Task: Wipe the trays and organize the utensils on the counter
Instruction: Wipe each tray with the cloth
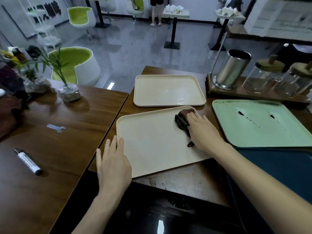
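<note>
I read the left hand as flat on the near-left rim of the near cream tray, fingers straight and slightly apart. The right hand presses a dark cloth onto that tray's far-right corner, fingers extended and close together. Its thumb is hidden, and the palm covers part of the cloth. A second cream tray lies just beyond. The green tray, marked with dark specks, is cut off at the right edge. I cannot make out what is inside the steel holder.
</note>
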Demonstrator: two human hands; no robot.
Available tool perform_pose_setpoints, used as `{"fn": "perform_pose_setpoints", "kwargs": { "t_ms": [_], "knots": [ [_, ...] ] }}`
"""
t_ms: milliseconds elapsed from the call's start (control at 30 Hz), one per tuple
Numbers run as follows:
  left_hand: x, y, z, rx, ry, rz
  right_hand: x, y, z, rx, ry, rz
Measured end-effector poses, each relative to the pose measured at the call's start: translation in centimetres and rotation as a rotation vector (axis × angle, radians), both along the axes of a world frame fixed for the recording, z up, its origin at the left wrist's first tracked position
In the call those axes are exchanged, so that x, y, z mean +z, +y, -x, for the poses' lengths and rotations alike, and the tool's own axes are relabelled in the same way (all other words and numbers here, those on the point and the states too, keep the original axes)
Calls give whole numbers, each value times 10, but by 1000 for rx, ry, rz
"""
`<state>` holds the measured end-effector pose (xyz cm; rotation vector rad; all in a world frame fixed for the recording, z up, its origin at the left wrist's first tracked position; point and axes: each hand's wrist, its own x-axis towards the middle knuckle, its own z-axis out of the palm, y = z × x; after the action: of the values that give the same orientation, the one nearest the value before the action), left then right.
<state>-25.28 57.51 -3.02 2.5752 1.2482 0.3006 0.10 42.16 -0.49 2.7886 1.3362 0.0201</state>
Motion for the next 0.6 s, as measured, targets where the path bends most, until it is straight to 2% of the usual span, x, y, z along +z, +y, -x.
{"fn": "perform_pose_setpoints", "kwargs": {
  "t_ms": [167, 233, 400, 500, 600],
  "knots": [
    [-3, 2, -1, -10, -39, 8, -3, -55, 33, 23, 120, 22],
    [-6, 0, 0, -22, -120, 28, -2, -55, 45, 65, 151, -8],
    [-6, -3, 2, -44, -295, 64, -4, 6, 114, 298, 279, -126],
    [-8, 2, 5, -83, -332, 78, -9, 45, 154, 412, 302, -148],
    [-7, 8, 12, -147, -308, 126, -4, 51, 157, 437, 317, -153]
  ]
}}
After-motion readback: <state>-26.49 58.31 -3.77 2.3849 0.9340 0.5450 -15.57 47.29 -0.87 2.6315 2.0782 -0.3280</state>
